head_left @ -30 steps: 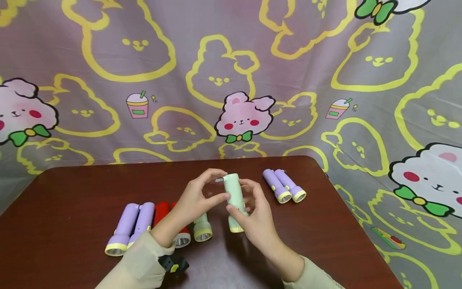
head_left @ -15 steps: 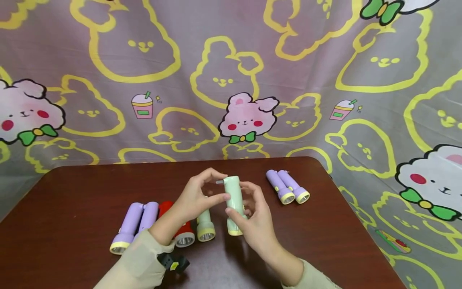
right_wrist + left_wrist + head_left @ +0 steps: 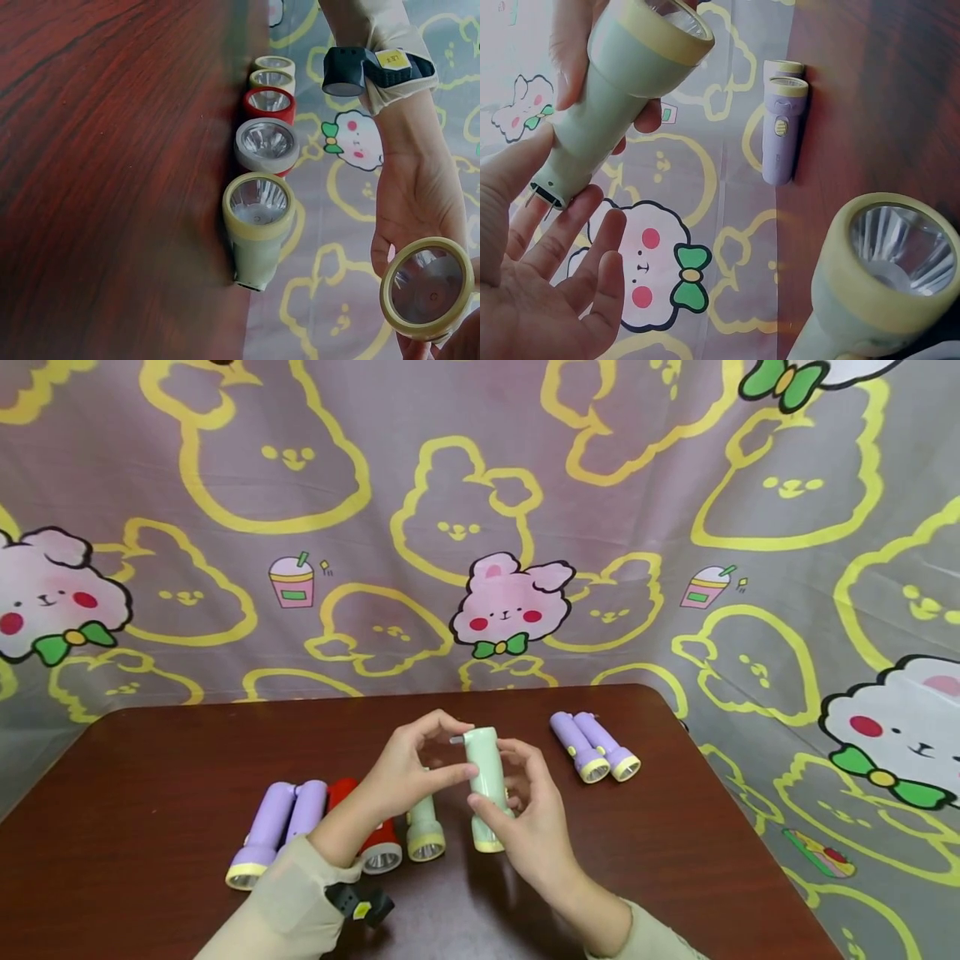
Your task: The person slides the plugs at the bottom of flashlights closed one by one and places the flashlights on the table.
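Note:
A pale green flashlight (image 3: 487, 777) with a yellow head ring is held above the table, its head pointing down toward the person. My left hand (image 3: 408, 768) pinches its tail end between thumb and fingers. Metal plug prongs (image 3: 538, 201) stick out of that end, close to the left fingers. My right hand (image 3: 536, 814) grips the body near the head, thumb on the near side. Its lens (image 3: 427, 294) faces the right wrist camera. Another pale green flashlight (image 3: 425, 831) lies on the table just left of the held one, partly behind my left hand.
Red flashlights (image 3: 382, 847) and purple flashlights (image 3: 266, 831) lie in a row at the left, partly covered by my left arm. Two more purple flashlights (image 3: 592, 747) lie side by side at the back right of the brown table (image 3: 660, 860). A patterned curtain (image 3: 360, 552) hangs behind.
Both hands keep the same hold on the green flashlight, which sits very slightly lower in the head view. The head view itself has shifted a little.

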Available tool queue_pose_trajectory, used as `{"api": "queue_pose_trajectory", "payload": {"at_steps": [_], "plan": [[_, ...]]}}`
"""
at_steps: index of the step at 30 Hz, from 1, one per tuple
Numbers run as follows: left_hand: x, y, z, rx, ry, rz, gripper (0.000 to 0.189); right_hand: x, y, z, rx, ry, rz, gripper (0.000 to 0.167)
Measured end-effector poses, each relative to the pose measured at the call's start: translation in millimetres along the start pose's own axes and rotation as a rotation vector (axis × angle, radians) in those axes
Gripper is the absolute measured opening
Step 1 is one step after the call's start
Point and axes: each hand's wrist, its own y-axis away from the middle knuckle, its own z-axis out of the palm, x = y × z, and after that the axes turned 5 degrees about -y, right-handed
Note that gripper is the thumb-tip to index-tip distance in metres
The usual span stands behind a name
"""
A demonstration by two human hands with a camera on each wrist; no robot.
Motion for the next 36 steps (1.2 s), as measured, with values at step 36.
{"api": "queue_pose_trajectory", "payload": {"at_steps": [36], "plan": [[-4.6,2.4,-12.0,-0.110,-0.004,-0.003,0.038,-1.9,6.2,5.1,-0.030,0.005,-0.004,0.065]]}}
